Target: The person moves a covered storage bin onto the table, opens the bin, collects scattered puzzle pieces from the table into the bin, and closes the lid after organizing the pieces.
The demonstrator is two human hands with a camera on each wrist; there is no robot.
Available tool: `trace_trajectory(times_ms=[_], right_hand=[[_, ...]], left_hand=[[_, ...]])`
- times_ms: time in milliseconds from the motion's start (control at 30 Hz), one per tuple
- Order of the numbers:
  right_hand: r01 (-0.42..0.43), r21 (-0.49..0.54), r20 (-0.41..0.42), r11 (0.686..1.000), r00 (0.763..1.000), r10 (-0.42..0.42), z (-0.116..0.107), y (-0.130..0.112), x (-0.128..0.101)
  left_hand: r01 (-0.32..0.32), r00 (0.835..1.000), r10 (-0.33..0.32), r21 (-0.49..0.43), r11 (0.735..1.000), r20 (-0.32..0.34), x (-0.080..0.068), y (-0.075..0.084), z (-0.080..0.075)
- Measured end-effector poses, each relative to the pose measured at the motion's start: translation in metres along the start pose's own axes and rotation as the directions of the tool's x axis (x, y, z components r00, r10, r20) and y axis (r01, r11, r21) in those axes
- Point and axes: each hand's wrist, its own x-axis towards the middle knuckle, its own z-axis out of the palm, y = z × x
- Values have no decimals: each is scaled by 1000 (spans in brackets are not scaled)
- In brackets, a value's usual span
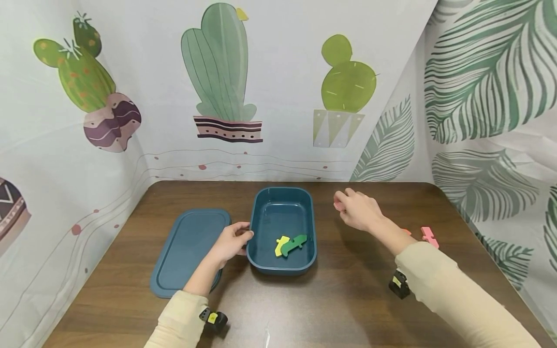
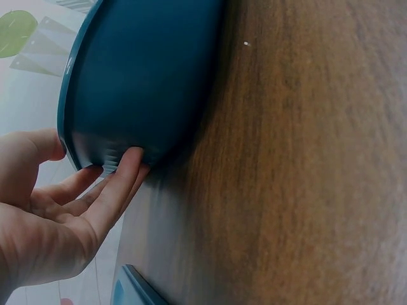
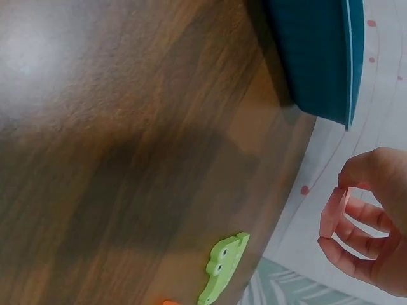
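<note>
A deep blue plastic box (image 1: 280,220) stands on the table, with a yellow puzzle piece (image 1: 280,245) and a dark green puzzle piece (image 1: 294,245) inside near its front end. My left hand (image 1: 230,244) holds the box by its left side; in the left wrist view the thumb is at the rim and the fingertips lie against the outer wall (image 2: 146,82). To the right of the box, my right hand (image 1: 359,211) is raised above the table. Between its thumb and fingers it pinches a small pink piece (image 3: 334,213), best seen in the right wrist view.
A flat blue lid (image 1: 191,251) lies left of the box. Beyond the right forearm are a pink puzzle piece (image 1: 429,237) and an orange-red one (image 1: 406,231), partly covered. A light green piece with eyes (image 3: 222,267) appears in the right wrist view. Printed cloth hangs behind the table.
</note>
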Motion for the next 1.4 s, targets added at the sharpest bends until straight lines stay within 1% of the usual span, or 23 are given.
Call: trace_trajectory(times_ms=[367, 467, 633, 700, 800, 967, 1067, 1233, 1400], right_hand=[[22, 23, 15, 999, 1000, -22, -4, -17, 10], [30, 24, 20, 999, 999, -30, -5, -22, 13], [63, 19, 18, 998, 998, -64, -8, -31, 21], [82, 15, 12, 996, 997, -82, -8, -35, 24], [103, 9, 11, 995, 995, -103, -10, -41, 26], [132, 7, 22, 991, 991, -132, -11, -49, 27], [148, 1, 26, 989, 989, -148, -12, -53, 28], [174, -9, 16, 985, 985, -173, -10, -58, 30], [191, -8, 23, 981, 981, -191, -11, -63, 33]], left_hand=[[-1, 1000, 1, -3, 1000, -1, -1, 2, 1], [-1, 1000, 1, 0, 1000, 7, -7, 9, 1], [3, 1000, -3, 10, 1000, 20, -19, 26, 1], [5, 1000, -5, 12, 1000, 20, -21, 28, 1], [2, 1000, -2, 11, 1000, 19, -18, 25, 1], [-1, 1000, 1, -5, 1000, 10, -5, 6, 0], [-7, 1000, 7, -8, 1000, 4, 0, -1, 0], [-7, 1000, 7, -9, 1000, -3, 1, -1, 0], [-2, 1000, 2, -6, 1000, -8, 0, 1, 1]])
